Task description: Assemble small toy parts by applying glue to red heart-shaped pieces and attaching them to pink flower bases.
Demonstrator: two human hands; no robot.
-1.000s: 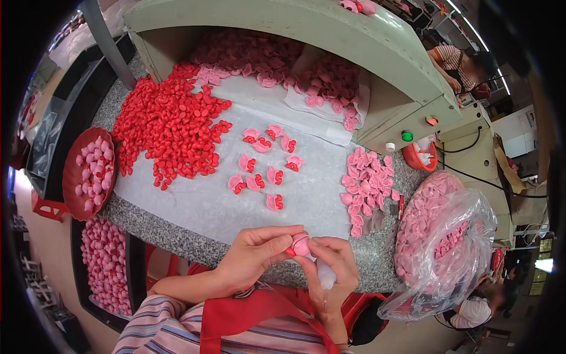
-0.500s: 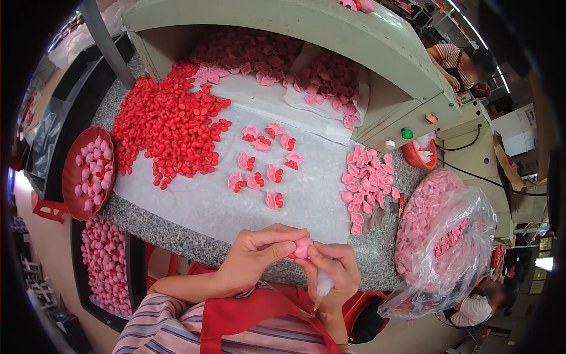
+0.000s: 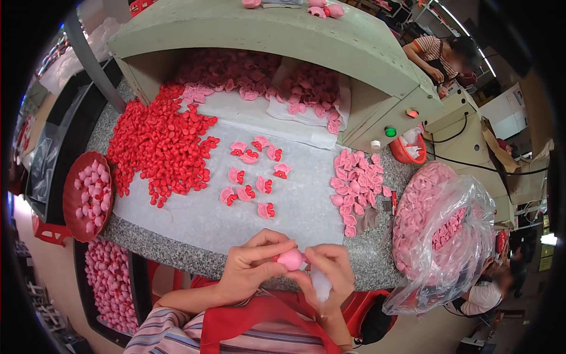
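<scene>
1. Nearest, a red apron (image 3: 253, 323) covers a striped sleeve and top at the near edge.
2. The left hand (image 3: 250, 266) pinches the left side of a rounded pink piece (image 3: 290, 259) between thumb and fingers; a bit of red shows at that end.
3. The right hand (image 3: 331, 268) has its thumb and fingertips closed at the right end of the same piece, with a translucent white bottle (image 3: 321, 285) held against the palm. The piece is raised between both hands, above the worktop's near edge.
4. Near left, below the worktop, a black crate (image 3: 140, 286) holds many pink-and-red pieces. Above it, a red dish (image 3: 72, 190) holds more.
5. The speckled grey worktop (image 3: 377, 265) carries a white sheet (image 3: 177, 221). At its middle, small pink-and-red pieces (image 3: 266, 210) lie spread out, mostly apart from one another.
6. A large heap of red pieces (image 3: 156, 144) lies far left on the sheet; loose pink pieces (image 3: 356, 186) cluster right.
7. Farther right, a clear plastic bag (image 3: 415, 293) lies around a mound of pink pieces.
8. Beyond, more pink parts (image 3: 230, 71) fill the opening of a pale green housing (image 3: 253, 30); a red basket (image 3: 408, 153) stands just beside its right end.
9. Far right, a co-worker (image 3: 430, 56) sits leaning forward.
</scene>
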